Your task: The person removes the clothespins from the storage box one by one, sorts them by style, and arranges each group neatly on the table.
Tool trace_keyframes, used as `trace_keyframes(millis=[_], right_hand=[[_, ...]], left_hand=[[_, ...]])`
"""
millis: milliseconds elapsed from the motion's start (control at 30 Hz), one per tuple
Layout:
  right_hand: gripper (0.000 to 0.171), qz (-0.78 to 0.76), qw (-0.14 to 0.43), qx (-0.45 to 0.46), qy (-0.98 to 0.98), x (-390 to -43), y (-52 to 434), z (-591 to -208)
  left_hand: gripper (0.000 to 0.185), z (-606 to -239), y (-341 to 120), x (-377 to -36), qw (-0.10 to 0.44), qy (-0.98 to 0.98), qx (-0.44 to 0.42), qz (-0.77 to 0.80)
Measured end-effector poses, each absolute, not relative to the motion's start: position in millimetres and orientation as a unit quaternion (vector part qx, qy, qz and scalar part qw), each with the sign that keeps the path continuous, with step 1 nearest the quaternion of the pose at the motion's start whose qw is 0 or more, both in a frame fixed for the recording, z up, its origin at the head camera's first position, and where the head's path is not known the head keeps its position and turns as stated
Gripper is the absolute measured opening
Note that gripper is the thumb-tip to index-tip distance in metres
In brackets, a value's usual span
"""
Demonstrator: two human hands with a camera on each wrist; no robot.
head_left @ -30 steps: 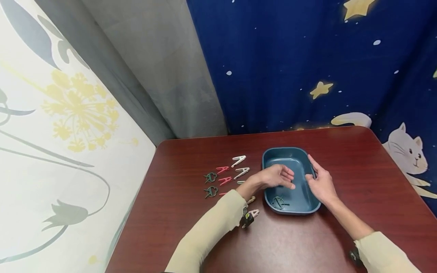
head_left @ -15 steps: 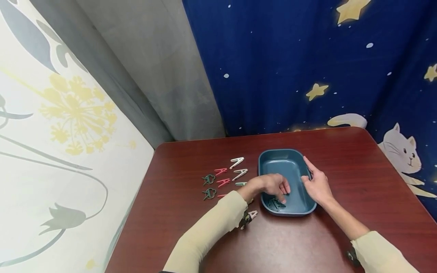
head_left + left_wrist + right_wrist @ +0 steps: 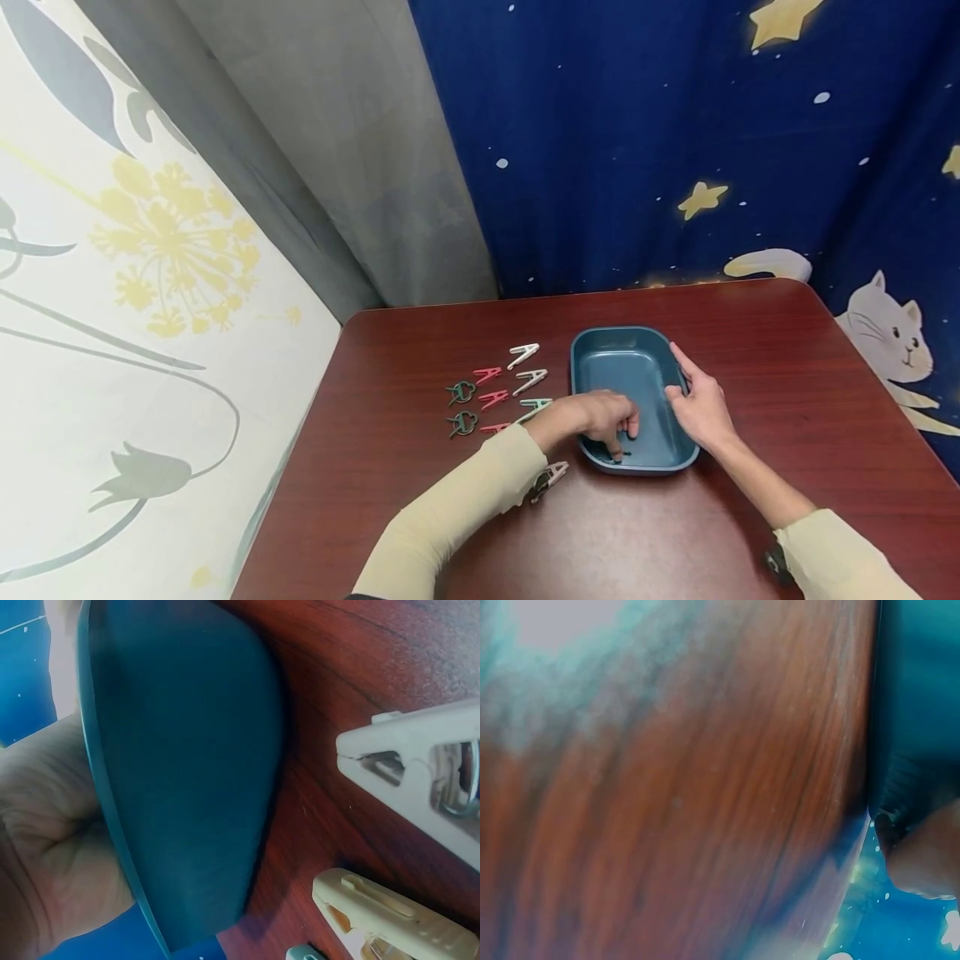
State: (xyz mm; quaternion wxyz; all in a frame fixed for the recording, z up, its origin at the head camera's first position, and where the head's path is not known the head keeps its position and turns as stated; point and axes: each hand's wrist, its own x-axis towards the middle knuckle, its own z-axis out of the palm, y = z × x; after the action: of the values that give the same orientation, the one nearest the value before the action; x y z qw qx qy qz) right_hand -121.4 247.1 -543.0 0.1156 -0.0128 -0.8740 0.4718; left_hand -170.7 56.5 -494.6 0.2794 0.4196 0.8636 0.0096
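Observation:
A teal tray (image 3: 628, 360) sits mid-table. My left hand (image 3: 609, 422) reaches over its front left rim, fingers curled down onto a dark green round clip (image 3: 625, 452) on the tray floor, which they mostly hide. In the left wrist view the tray's outer wall (image 3: 187, 772) fills the middle, with my palm (image 3: 45, 847) behind its rim. My right hand (image 3: 697, 406) holds the tray's right rim, thumb lying along the edge and fingers curled over it. The right wrist view shows a fingertip (image 3: 930, 859) at the tray's edge (image 3: 915, 697).
Left of the tray lie several clips: white ones (image 3: 522, 354), red ones (image 3: 487, 374), two green round ones (image 3: 461, 391) and a beige one (image 3: 551, 477) by my left sleeve. Curtains hang behind the dark red table (image 3: 787, 392), and a white patterned cloth hangs at the left.
My left hand has come down from above the tray's middle to its front left corner, and its fingers have closed over the green clip. The right hand has stayed on the rim.

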Motion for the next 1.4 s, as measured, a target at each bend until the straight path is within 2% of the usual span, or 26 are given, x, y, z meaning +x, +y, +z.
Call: trace_keyframes(millis=[233,433,667,767,967,1233,1400], right_hand=[[0.077,0.480,0.114,-0.010,-0.870,-121.5,247.0,-542.3],[0.078,0.471,0.114,-0.012,-0.875,-122.0,247.5,-544.1],[0.077,0.461,0.124,-0.011,-0.879,-122.5,247.0,-545.1],[0.076,0.460,0.127,-0.009,-0.879,-122.7,246.5,-545.1],[0.076,0.455,0.118,-0.015,-0.883,-122.5,246.5,-543.5],[0.075,0.453,0.104,-0.018,-0.885,-121.4,246.1,-540.9],[0.075,0.451,0.105,-0.019,-0.886,-121.4,245.9,-540.9]], left_hand=[[0.032,-496.1,55.0,-171.5,0.280,0.858,0.430,0.022],[0.032,-499.5,51.8,-175.3,0.318,0.831,0.443,0.111],[0.037,-501.6,44.4,-182.3,0.391,0.758,0.446,0.270],[0.036,-503.1,41.5,-184.8,0.402,0.730,0.452,0.319],[0.035,-504.8,37.7,-188.3,0.389,0.690,0.466,0.394],[0.033,-507.0,33.0,-189.1,0.323,0.708,0.447,0.441],[0.036,-508.2,31.5,-187.6,0.328,0.697,0.408,0.491]])
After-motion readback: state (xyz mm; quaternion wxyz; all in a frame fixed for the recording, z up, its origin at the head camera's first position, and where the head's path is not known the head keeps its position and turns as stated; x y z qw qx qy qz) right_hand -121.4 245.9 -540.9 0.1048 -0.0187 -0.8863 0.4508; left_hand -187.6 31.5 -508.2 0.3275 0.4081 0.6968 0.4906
